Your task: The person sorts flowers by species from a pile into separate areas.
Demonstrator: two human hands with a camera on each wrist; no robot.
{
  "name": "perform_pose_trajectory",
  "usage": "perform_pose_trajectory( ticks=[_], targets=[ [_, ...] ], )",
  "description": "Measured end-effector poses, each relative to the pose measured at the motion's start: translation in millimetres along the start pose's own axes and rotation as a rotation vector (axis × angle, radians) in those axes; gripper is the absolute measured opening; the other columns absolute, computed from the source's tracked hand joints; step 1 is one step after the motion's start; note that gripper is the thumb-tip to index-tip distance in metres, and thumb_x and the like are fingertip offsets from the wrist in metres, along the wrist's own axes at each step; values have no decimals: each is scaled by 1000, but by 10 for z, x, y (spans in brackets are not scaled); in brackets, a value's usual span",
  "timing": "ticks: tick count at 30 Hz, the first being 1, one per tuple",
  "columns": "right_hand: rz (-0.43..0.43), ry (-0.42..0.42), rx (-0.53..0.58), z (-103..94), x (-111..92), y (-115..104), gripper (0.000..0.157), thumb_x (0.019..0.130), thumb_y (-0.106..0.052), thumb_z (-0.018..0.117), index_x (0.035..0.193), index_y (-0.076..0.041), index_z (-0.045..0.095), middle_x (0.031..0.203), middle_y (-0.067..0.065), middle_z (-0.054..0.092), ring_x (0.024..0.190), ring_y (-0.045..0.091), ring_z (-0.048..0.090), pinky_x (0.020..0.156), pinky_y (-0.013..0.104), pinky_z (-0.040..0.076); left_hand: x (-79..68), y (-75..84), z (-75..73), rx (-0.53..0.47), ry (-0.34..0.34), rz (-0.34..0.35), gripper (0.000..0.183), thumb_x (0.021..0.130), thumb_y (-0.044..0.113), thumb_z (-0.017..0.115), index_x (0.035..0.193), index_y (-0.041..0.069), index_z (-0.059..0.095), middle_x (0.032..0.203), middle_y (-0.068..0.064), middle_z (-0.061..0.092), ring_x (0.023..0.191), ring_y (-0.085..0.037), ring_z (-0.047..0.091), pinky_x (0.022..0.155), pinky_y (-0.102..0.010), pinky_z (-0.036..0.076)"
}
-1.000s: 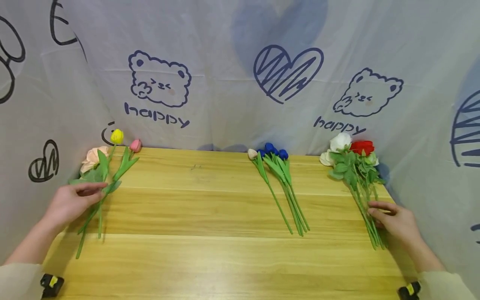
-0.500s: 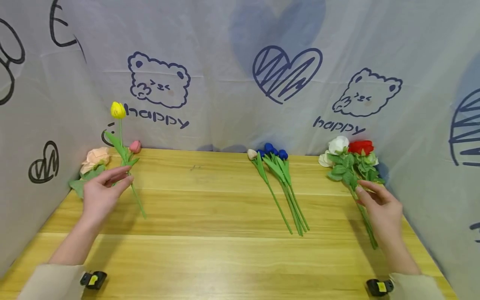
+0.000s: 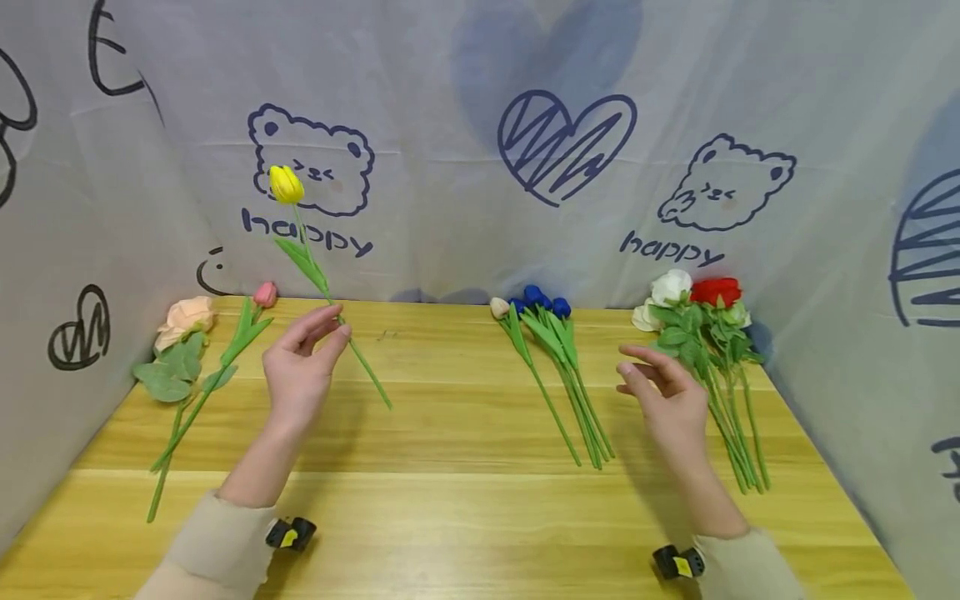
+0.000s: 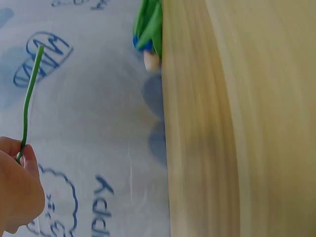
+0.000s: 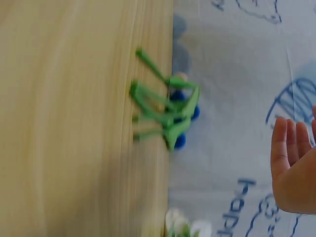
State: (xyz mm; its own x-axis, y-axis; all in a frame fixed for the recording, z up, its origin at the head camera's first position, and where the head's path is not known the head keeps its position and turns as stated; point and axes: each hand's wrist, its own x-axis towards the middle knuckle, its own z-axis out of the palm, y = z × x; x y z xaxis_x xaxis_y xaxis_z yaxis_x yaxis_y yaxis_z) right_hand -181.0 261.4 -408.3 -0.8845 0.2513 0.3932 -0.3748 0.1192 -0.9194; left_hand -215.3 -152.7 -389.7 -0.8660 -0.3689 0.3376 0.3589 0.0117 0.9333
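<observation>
A yellow tulip (image 3: 287, 185) is held up off the table, its green stem pinched between thumb and fingers of my left hand (image 3: 303, 362). In the left wrist view the lower stem (image 4: 27, 98) sticks out past the fingertips. My right hand (image 3: 667, 400) hovers over the table, fingers loosely bent and holding nothing, between the blue tulips (image 3: 546, 302) and the roses. Those blue tulips lie in a bunch with one pale tulip (image 3: 499, 308) beside them. Nearest my right hand lie white roses (image 3: 671, 287) and a red rose (image 3: 716, 292).
A peach rose (image 3: 187, 318) and a pink tulip (image 3: 265, 294) lie with stems crossed at the left of the wooden table (image 3: 450, 517). A printed curtain (image 3: 435, 167) rises behind the table and along both sides.
My left hand has lifted the yellow tulip from beside the peach rose and carried it up and to the right. My right hand has moved left, away from the rose stems.
</observation>
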Motion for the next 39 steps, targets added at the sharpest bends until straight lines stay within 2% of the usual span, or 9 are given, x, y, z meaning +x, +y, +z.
perform_pose_trajectory(
  ticks=[3,8,12,15,21,26,29,33,39],
  targets=[
    [21,-65,2,150,-54,-9,28,98,-6,73,123,4,72,117,3,75,95,13,71,78,27,62,-45,-29,168,-63,-27,7,32,93,-9,71,125,-10,70,116,4,68,106,-10,67,93,-17,55],
    [50,-163,-23,373,-152,-14,28,98,-8,73,124,1,72,115,6,75,88,18,72,79,29,62,-133,-56,412,-119,-89,-24,32,93,-10,71,125,-10,69,118,4,67,108,-12,66,93,-19,56],
    [59,-224,-26,545,-217,-9,27,98,-8,74,124,-2,73,114,4,74,91,19,72,80,35,64,-202,-53,581,-145,-141,-26,33,92,-13,69,125,-12,68,118,2,67,108,-13,66,93,-21,56],
    [72,-265,-15,662,-256,-22,27,97,-8,74,124,-3,73,119,4,72,96,18,71,79,36,64,-249,-62,692,-160,-178,-34,33,92,-14,69,124,-12,68,117,1,67,106,-12,66,92,-21,57],
    [123,-364,17,855,-299,-58,27,98,-8,74,125,-4,72,130,10,68,99,17,70,79,37,64,-323,-104,888,-156,-265,-13,30,91,-14,70,121,-11,70,121,-13,67,103,-10,67,92,-23,57],
    [133,-465,22,971,-326,-71,28,99,-12,73,126,-6,72,132,11,68,103,17,72,79,38,64,-381,-139,1018,-146,-352,-17,27,93,-10,71,120,-9,72,125,-19,67,106,-15,67,92,-26,58],
    [139,-508,20,1014,-344,-78,28,99,-11,72,127,-5,72,130,13,68,102,19,73,78,39,64,-409,-157,1076,-129,-384,-13,26,93,-8,71,119,-8,73,126,-18,67,110,-23,67,91,-26,59],
    [174,-533,2,1043,-355,-101,27,99,-9,72,126,-4,72,126,18,70,97,24,73,74,39,65,-445,-155,1122,-127,-406,-7,26,93,-7,72,119,-8,72,127,-19,66,113,-32,66,91,-26,59],
    [208,-535,-35,1039,-356,-141,26,99,-6,72,124,0,72,122,22,71,89,25,74,70,38,65,-473,-142,1155,-142,-423,-4,25,93,-8,71,118,-9,72,126,-19,66,114,-38,65,93,-28,59]
  ],
)
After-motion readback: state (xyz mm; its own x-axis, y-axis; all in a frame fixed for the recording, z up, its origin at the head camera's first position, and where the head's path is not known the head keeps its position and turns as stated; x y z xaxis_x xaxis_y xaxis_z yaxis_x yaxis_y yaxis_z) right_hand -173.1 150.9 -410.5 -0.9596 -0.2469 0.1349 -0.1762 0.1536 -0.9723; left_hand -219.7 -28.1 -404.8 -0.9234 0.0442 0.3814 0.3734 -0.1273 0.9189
